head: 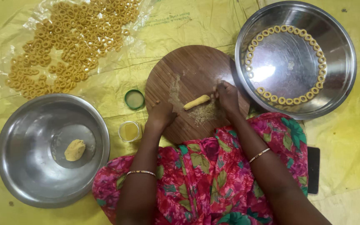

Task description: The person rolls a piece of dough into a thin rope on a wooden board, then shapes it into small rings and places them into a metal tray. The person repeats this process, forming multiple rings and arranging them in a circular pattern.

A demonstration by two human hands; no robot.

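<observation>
Short dough roll [196, 102] lying on round wooden board [188, 71], between 2 hands.

Left hand [161, 114] resting on board's near-left part, fingers curled loosely, holding nothing, just left of the roll. Right hand [227, 95] at the roll's right end, fingertips bent down at the tip; grip on it too hidden to tell. Steel bowl [26, 166] at left with 1 dough lump [75, 150]. Steel plate [338, 54] at right, small dough rings [288, 29] arranged around its inner edge. More rings heaped on clear plastic sheet [5, 54] at top left. Small glass of yellow liquid [130, 131] and green lid [134, 99] beside board. Yellow sheet [355, 137] under everything.
</observation>
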